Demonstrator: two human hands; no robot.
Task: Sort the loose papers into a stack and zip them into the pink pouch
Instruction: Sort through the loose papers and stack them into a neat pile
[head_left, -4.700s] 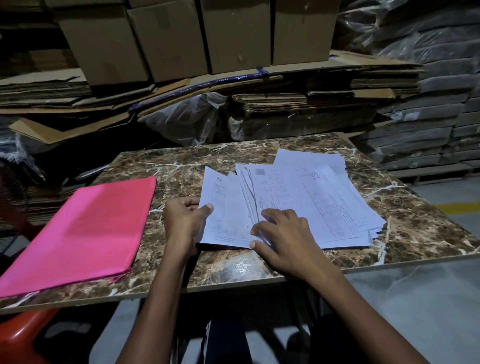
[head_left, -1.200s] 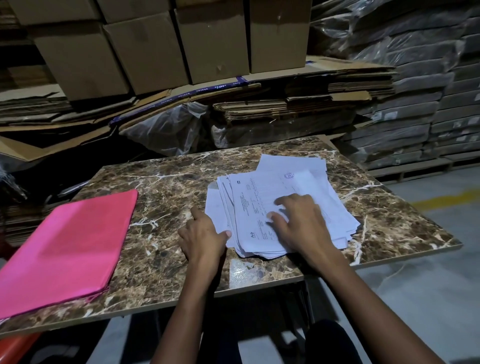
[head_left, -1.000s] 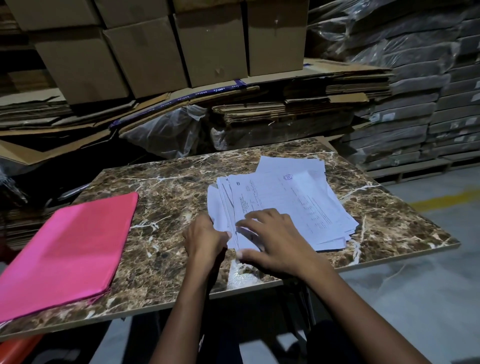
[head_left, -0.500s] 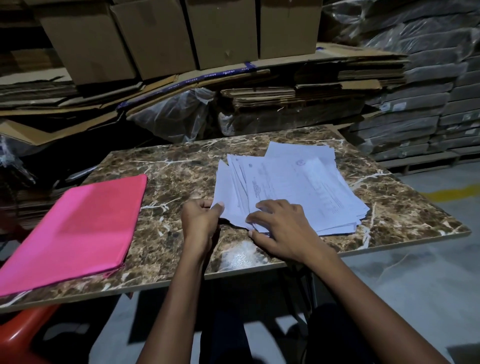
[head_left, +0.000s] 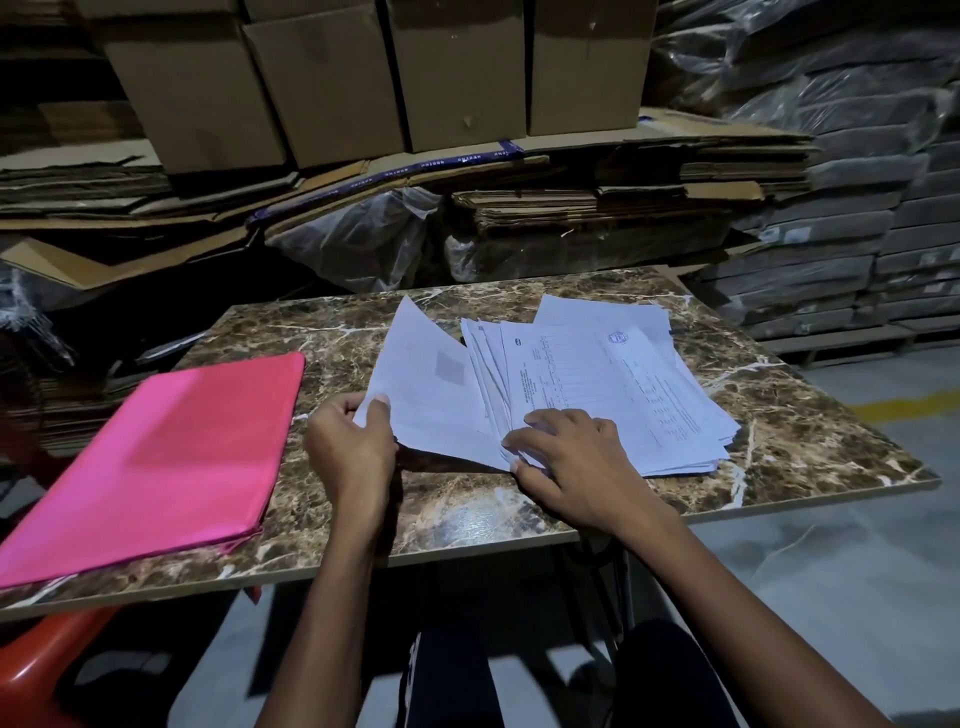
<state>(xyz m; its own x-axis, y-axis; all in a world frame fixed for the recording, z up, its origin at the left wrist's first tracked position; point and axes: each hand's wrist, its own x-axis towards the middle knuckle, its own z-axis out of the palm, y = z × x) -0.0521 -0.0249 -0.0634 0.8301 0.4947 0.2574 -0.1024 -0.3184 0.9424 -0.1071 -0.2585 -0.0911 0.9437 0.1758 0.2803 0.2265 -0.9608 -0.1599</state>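
1. A fanned pile of white printed papers (head_left: 613, 395) lies on the brown marble-patterned table (head_left: 779, 441); sorting is under way.
2. My left hand (head_left: 350, 447) pinches one lifted sheet (head_left: 431, 384), which lay flat half a second ago; my right hand (head_left: 566, 457) presses, fingers bent, on the pile's near edge.
3. Next, I judge: square the edges.
4. The flat pink pouch (head_left: 166, 452) waits left, well apart.

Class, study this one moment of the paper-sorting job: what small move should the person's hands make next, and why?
Probably lay the lifted sheet squarely onto the fanned pile. The left hand pinches that sheet by its edge, tilted up off the marble table, while the right hand holds down the pile's near corner. The papers are still splayed, and the pink pouch lies apart, untouched.
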